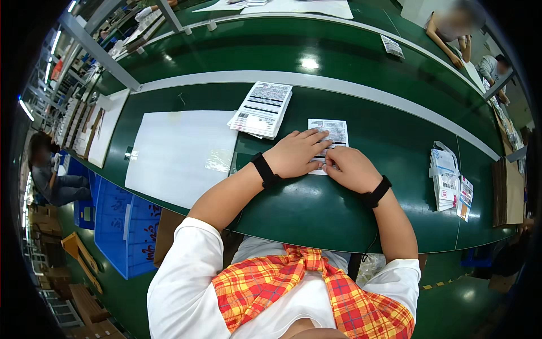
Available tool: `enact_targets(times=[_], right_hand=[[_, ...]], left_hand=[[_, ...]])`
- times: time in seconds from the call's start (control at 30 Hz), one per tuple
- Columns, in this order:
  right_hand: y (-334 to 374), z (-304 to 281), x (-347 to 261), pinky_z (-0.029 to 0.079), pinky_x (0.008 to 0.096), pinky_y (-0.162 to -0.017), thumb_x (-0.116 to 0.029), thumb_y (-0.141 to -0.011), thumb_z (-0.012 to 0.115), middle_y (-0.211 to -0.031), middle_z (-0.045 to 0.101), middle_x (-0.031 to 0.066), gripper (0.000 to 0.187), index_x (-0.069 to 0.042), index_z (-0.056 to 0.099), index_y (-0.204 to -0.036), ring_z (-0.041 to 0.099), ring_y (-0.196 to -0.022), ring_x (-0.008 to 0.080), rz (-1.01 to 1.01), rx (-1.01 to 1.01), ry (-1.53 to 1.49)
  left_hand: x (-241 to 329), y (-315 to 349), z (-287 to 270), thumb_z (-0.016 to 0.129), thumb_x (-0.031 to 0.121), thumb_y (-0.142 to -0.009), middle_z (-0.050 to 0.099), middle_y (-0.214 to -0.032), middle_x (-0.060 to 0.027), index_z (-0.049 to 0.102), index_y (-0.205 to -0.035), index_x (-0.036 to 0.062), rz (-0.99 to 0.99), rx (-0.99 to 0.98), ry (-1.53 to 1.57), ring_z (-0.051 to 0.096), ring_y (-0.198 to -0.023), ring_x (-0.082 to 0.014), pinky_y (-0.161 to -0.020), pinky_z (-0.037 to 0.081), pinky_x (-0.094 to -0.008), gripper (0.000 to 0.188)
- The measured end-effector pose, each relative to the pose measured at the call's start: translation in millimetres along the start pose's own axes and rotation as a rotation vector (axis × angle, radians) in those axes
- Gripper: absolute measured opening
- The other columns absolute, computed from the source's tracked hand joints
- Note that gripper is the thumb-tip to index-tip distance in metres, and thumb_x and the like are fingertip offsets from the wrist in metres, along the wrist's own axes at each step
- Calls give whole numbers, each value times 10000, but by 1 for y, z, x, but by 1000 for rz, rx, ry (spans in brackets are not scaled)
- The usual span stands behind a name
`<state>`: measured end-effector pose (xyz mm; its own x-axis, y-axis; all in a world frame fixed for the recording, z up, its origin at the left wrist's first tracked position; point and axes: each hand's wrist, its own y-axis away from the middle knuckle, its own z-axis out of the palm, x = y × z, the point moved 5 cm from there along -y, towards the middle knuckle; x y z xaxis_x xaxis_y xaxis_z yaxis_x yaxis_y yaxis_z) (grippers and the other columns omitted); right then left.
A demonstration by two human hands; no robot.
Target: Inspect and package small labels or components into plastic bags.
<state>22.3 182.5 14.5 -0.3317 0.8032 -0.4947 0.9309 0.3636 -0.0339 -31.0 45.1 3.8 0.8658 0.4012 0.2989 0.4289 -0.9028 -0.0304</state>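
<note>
A flat white packet (334, 130) printed with dark text lies on the green table in front of me. My left hand (296, 153) rests across its left side, fingers stretched out and pressed down. At the lower right part of the same packet is my right hand (351, 168), its fingers curled in and the fingertips pinched at the packet. My two hands almost touch and cover much of its lower half. Just beyond my left hand, a stack of similar printed packets (262, 107) stands slightly uneven. Both wrists wear black bands.
Left of the stack lies a large white sheet (175, 152) with a clear plastic piece (219, 160) on it. Bundled packets (445, 181) sit at the right. A metal rail (339, 90) crosses behind. Blue bins (121, 226) stand at lower left. Other people are at farther tables.
</note>
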Motion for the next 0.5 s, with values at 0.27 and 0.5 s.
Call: enact_targets(times=[0.27, 0.5], right_hand=[[0, -1, -1, 493, 446, -736, -215, -867, 626, -786, 627, 119, 179, -64, 559, -799, 628, -808, 322, -12, 12, -7], [2, -2, -2, 493, 449, -731, -219, -867, 630, -786, 632, 126, 185, -62, 561, -798, 629, -802, 331, -8, 15, -6]], left_hand=[[-4, 0, 5, 586, 377, -957, 398, -1545, -120, 462, -1452, 105, 29, 76, 1, 353, -1436, -321, -1121, 346, -488, 579], [-1, 1, 3, 584, 375, -959, 394, -1549, -121, 458, -1454, 103, 22, 65, 7, 351, -1436, -328, -1123, 343, -492, 578]])
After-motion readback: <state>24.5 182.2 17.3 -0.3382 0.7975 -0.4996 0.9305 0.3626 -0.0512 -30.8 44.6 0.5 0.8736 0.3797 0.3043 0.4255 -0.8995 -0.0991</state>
